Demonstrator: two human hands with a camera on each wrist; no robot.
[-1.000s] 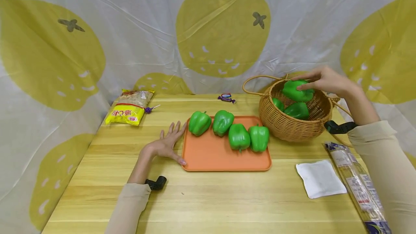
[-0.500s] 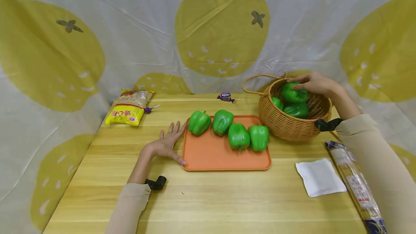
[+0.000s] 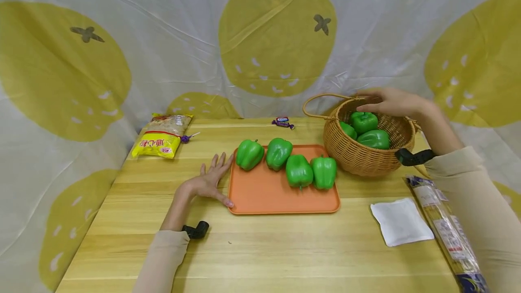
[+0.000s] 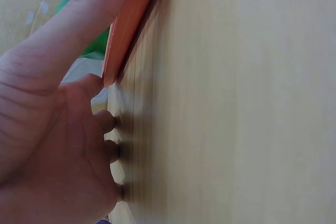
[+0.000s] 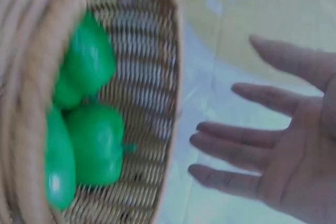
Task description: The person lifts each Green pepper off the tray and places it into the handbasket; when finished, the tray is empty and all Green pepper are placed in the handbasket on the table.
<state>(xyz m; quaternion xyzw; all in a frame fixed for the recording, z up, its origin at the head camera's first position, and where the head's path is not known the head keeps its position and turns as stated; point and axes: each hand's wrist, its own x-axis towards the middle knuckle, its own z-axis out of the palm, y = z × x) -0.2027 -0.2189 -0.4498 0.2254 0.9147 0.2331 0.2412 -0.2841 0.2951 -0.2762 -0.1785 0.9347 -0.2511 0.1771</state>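
My left hand [image 3: 207, 183] rests at the left side of an orange tray [image 3: 260, 198], thumb and index finger against its rim, fingers spread. On the tray lie several green bell peppers [image 3: 299, 171], grouped along its back and right. Over the mouth of a wicker basket [image 3: 366, 162] hovers my right hand [image 3: 392, 101], its fingers straight and holding nothing. Inside the basket sit green bell peppers, one upright bell pepper [image 3: 364, 123] just below the fingers. The right wrist view shows the spread right hand [image 5: 273, 145] apart from the peppers [image 5: 97, 142].
At the back left lie a yellow bag of pasta [image 3: 163, 134] and a purple lollipop [image 3: 186, 138]. Wrapped candies [image 3: 283, 123] are near the curtain. A white square cloth [image 3: 401, 223] and a long clear packet [image 3: 449, 234] lie at the right.
My right hand has lowered a bell pepper into the basket and let it go; its fingers have straightened and lifted off. The left hand and the tray have stayed put.
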